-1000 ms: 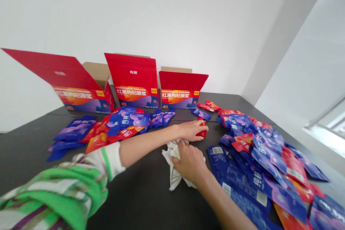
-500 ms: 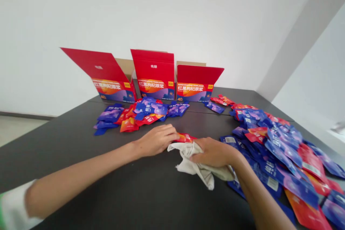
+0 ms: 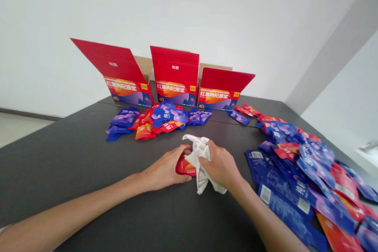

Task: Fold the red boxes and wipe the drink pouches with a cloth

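A red pouch is gripped at its left side by my left hand, fingers above and thumb below. My right hand is closed on a crumpled white cloth, which lies against the pouch and covers its right part. Both hands are just above the dark table, close together. Beyond them is a mixed heap of blue and red pouches. On the right, a larger pile of blue and red pouches spreads over the table.
Three red boxes with raised lids stand along the back: a left box, a middle box and a right box. A few loose pouches lie near the right box. Behind the dark table rises a white wall.
My left hand has turned and now grips the red pouch by its left side. My right hand has lifted and shifted with the cloth, bunching it over the pouch. The view has shifted slightly.
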A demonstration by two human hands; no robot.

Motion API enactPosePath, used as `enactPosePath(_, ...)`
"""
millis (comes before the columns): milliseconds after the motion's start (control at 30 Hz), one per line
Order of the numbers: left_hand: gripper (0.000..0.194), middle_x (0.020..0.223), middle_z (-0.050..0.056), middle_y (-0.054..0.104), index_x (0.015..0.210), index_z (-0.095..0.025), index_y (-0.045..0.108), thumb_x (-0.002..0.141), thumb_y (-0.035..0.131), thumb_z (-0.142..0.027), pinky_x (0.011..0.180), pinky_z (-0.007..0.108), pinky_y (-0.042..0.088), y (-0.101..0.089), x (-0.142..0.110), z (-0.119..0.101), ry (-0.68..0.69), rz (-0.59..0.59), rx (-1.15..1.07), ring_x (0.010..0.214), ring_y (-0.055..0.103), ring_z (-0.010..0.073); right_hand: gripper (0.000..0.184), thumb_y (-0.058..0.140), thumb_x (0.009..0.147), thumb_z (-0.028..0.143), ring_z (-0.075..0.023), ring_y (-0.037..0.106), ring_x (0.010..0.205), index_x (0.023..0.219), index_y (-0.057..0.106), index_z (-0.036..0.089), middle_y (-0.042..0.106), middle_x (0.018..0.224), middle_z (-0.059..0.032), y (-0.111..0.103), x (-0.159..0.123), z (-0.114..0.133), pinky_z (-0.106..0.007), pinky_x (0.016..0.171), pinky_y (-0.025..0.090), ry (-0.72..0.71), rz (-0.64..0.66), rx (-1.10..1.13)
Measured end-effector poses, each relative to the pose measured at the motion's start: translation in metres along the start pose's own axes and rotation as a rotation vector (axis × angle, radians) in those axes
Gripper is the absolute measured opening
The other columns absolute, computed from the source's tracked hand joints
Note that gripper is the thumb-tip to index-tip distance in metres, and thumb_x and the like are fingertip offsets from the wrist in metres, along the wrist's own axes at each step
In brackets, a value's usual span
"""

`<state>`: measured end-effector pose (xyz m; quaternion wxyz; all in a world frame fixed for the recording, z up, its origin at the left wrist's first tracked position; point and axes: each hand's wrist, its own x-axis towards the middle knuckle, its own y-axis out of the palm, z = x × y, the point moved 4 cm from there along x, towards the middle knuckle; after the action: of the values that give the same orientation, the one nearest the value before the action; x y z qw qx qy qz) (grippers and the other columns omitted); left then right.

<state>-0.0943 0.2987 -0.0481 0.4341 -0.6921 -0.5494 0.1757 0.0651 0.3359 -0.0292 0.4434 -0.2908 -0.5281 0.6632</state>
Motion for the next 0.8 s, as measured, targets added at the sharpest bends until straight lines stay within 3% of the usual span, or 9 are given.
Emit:
enactPosePath(100,0.045,0.094,0.003,0.062,0.107,-0.02,0.046,0.067,0.065,-0.027,0.069,0.029,0.048,0.004,0.001,0.0,-0.026,0.0,-0.068,0.079,0.062,0.0198,0.027,0.052,0.077,0.037,-0.0213,0.06,0.085,0.098,0.046,0.021,0.063,0.093,-0.0058,0.009,-0.002,0.02,-0.027,0.07,0.039,-0.096,-0.01,-0.093)
enactPosePath(233,0.061,0.109,0.006,0.059,0.117,-0.021,0.041,0.064,0.069,-0.031,0.078,0.032,0.047,0.003,0.003,0.001,-0.055,-0.022,-0.075,0.095,0.06,0.0228,0.024,0.047,0.081,0.035,-0.0229,0.061,0.083,0.099,0.045,0.02,0.063,0.091,-0.0082,0.006,0.003,0.015,-0.029,0.068,0.041,0.078,-0.06,-0.199)
enactPosePath(400,0.043,0.104,0.004,0.06,0.105,-0.02,0.045,0.068,0.066,-0.029,0.078,0.031,0.048,0.004,0.004,0.001,-0.032,0.061,-0.117,0.092,0.06,0.021,0.026,0.052,0.076,0.035,-0.0227,0.061,0.082,0.097,0.045,0.02,0.064,0.092,-0.0065,0.01,0.004,0.028,-0.028,0.067,0.041,-0.125,-0.008,-0.158)
enactPosePath(567,0.06,0.117,0.009,0.053,0.115,-0.018,0.04,0.064,0.07,-0.029,0.088,0.036,0.043,0.003,0.003,0.003,-0.088,0.015,-0.071,0.106,0.053,0.025,0.022,0.043,0.082,0.034,-0.023,0.062,0.081,0.098,0.045,0.019,0.064,0.089,-0.0085,0.008,0.006,0.018,-0.028,0.067,0.039,0.055,-0.025,-0.203)
enactPosePath(700,0.043,0.105,0.005,0.058,0.106,-0.019,0.046,0.068,0.065,-0.024,0.081,0.032,0.046,0.005,0.003,0.0,-0.034,0.06,-0.131,0.093,0.058,0.0214,0.025,0.049,0.078,0.034,-0.0218,0.061,0.085,0.098,0.045,0.021,0.063,0.093,-0.0064,0.011,0.005,0.023,-0.027,0.067,0.038,-0.164,0.03,-0.162)
enactPosePath(800,0.048,0.108,0.006,0.057,0.109,-0.018,0.045,0.067,0.066,-0.028,0.083,0.034,0.044,0.004,0.003,0.0,-0.075,0.057,-0.128,0.097,0.056,0.023,0.024,0.047,0.08,0.035,-0.022,0.061,0.082,0.099,0.045,0.021,0.064,0.09,-0.0064,0.01,0.008,0.016,-0.027,0.066,0.037,-0.086,0.015,-0.204)
